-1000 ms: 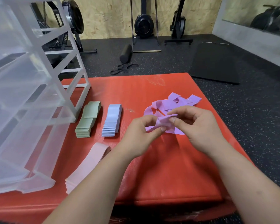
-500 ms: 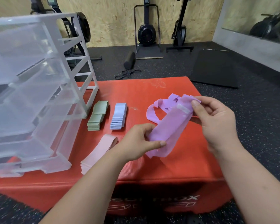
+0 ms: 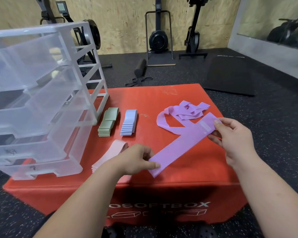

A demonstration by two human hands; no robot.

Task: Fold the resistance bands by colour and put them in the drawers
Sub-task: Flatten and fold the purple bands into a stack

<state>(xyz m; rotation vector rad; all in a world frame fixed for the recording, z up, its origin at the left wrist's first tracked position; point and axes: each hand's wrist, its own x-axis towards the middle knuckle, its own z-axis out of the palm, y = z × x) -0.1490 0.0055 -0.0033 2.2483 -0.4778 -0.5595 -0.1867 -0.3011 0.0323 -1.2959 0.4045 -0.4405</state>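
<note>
Left hand (image 3: 138, 159) and right hand (image 3: 234, 140) pinch a purple band (image 3: 182, 145) taut.

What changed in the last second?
The purple band, bunched between both hands a second ago, is now pulled out flat: left hand pinches its near end, right hand its far end. Loose purple pile, green stack, blue stack, pink stack and drawer unit stayed put.

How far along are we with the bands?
Done: green stack, blue stack and pink stack lie folded on the box. In hand: left hand and right hand hold one purple band stretched flat. Left: fold it and the loose purple pile, then move every stack into the drawers.
</note>
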